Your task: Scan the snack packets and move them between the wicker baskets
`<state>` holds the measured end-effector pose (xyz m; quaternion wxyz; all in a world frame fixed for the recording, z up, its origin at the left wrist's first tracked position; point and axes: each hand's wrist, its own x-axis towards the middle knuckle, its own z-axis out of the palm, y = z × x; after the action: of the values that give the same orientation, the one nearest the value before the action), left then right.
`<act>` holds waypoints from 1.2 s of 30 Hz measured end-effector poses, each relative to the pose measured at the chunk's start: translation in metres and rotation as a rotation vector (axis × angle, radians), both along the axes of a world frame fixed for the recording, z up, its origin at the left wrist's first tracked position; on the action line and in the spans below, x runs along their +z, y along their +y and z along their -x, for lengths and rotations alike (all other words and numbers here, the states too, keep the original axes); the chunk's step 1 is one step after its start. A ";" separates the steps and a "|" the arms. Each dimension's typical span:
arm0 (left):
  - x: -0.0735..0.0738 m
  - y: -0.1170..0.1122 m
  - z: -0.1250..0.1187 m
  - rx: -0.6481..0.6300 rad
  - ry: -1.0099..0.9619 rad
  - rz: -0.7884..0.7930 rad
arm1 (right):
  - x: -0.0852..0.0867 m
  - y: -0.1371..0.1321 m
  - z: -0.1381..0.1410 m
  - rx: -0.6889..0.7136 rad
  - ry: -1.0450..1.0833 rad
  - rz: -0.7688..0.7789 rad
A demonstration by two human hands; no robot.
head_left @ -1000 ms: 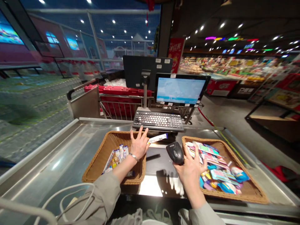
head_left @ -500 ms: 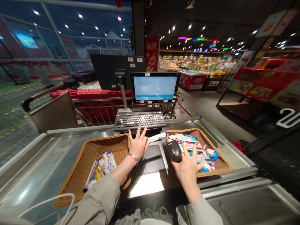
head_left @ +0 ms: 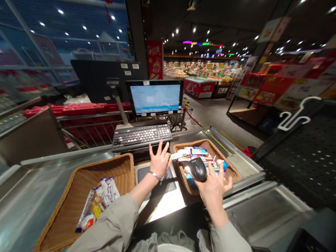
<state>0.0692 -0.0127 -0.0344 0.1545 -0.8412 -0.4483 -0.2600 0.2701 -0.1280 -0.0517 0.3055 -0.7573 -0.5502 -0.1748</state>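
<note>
My left hand (head_left: 159,161), a bracelet at its wrist, grips one end of a slim white packet (head_left: 180,154) on its right side, with the other fingers stretched out. The packet's far end is over the right wicker basket (head_left: 193,190), which holds a pile of colourful packages. A black handheld barcode scanner (head_left: 197,169) sits in my right hand (head_left: 214,189), its head pointing left above that basket. That hand's fingers are spread behind the scanner, whose grip is hidden. At left, another wicker basket (head_left: 63,189) contains several slim packets (head_left: 109,189) and a small yellowish bottle (head_left: 97,204).
A keyboard (head_left: 141,136) stands behind my left hand, with a lit monitor (head_left: 156,98) beyond it. Between the baskets lies a flat scanner plate (head_left: 168,206). A white hanger (head_left: 296,117) hangs at right over the metal counter (head_left: 262,213).
The view has turned right, so most things sit further left. My left hand has carried the packet rightward, its end now over the right basket. The scanner stays in my right hand.
</note>
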 end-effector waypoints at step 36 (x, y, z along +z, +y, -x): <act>-0.027 -0.017 -0.124 -0.246 0.076 0.226 | -0.016 -0.043 -0.082 -0.298 0.034 -0.071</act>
<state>0.1930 -0.0296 -0.0610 0.0427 -0.9109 -0.3622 -0.1929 0.3524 -0.1711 -0.0674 0.3120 -0.8219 -0.4201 -0.2249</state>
